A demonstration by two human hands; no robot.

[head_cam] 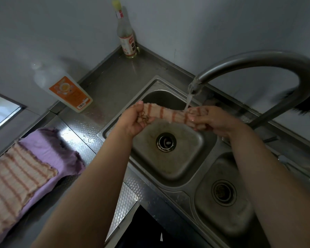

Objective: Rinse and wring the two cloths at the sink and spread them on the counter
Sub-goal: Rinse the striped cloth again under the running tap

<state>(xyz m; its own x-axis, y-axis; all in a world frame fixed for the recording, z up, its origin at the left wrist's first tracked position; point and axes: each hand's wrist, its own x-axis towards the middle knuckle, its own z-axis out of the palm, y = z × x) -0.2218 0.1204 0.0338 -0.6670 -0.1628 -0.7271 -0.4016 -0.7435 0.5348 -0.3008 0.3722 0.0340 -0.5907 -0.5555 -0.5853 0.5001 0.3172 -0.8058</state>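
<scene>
Both hands (pixel 170 120) round one rolled, ribbed, red-striped cloth (pixel 166 112).

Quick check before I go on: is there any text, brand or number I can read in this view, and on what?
None can be read.
Detergent bottle: orange label with a picture and a barcode, print too blurred.
Glass bottle in the corner: red and white labels, characters too small.
Striped cloths, sink, tap: no markings.

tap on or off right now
On: water streams from the tap spout onto the striped cloth that the left hand and right hand grip over the sink.
</scene>
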